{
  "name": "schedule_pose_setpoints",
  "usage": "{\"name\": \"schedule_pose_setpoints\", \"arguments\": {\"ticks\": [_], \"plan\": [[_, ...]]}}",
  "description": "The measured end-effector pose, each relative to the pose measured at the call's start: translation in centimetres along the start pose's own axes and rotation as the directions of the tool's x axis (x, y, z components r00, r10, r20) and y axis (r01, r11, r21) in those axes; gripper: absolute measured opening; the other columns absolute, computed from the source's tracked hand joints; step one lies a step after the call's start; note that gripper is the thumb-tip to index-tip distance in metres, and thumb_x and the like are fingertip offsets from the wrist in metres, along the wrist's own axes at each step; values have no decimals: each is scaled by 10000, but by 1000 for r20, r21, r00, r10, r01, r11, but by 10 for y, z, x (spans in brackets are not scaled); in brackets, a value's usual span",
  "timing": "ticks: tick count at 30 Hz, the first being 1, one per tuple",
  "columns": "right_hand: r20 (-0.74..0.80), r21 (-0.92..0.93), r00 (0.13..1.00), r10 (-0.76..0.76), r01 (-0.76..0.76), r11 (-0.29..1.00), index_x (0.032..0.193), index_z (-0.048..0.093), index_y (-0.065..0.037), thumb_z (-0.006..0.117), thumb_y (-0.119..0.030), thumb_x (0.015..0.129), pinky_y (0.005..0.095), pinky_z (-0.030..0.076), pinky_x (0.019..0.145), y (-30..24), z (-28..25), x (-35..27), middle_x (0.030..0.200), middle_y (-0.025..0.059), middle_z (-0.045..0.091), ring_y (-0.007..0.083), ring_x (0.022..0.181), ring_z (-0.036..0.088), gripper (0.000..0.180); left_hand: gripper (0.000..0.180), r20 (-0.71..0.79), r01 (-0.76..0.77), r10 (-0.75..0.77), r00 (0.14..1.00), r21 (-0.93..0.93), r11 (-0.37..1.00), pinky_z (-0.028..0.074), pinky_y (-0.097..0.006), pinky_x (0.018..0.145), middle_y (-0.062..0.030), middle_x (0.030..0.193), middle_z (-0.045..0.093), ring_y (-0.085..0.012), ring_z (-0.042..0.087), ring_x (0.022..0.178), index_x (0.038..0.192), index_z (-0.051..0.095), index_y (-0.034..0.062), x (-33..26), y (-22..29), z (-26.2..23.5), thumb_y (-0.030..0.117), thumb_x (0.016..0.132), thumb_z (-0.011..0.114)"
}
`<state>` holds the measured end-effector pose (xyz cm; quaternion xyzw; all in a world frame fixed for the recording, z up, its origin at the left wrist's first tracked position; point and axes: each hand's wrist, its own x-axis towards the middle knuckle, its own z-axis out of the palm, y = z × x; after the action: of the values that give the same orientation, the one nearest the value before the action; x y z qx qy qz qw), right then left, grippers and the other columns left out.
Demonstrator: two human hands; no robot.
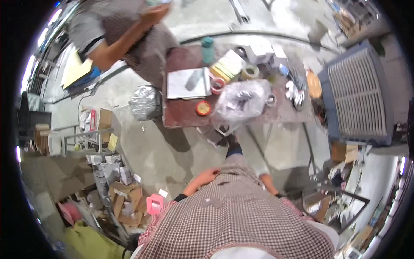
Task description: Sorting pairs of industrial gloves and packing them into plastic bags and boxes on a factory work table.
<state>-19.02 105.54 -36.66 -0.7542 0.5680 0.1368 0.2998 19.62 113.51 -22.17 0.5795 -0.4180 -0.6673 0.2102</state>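
My left hand (208,176) lies against the front of my checked apron (228,207), its fingers seemingly flat and holding nothing visible. On the other side, my right hand (266,178) hangs by the apron's edge; the cloth and blur hide its fingers. Ahead of me stands a dark red table (183,118). At its near edge sits a clear plastic bag (233,110), its contents unclear. Left of the bag are a red-rimmed tape roll (203,108) and another red tape roll (217,85). Neither hand touches these things.
Papers (188,83), a green bottle (207,49) and white gloves (294,93) lie on the table. A foil-wrapped round stool (145,102) stands left. Another person (125,39) is at the far left. A large slatted blue-grey cooler (358,93) stands right; cartons (127,203) sit lower left.
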Motion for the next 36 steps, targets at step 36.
{"name": "schedule_pose_setpoints", "arguments": {"ticks": [36], "plan": [[-155,-47,780,-606,607,793,945,608,-39,548,-260,769,426,438,756,-107,-235,437,931,179,602,325,855,571,289,620,-970,339,-2,243,83,937,386,-407,925,-236,1164,495,-340,491,1084,1242,397,31,384,67,-134,378,746,536]]}}
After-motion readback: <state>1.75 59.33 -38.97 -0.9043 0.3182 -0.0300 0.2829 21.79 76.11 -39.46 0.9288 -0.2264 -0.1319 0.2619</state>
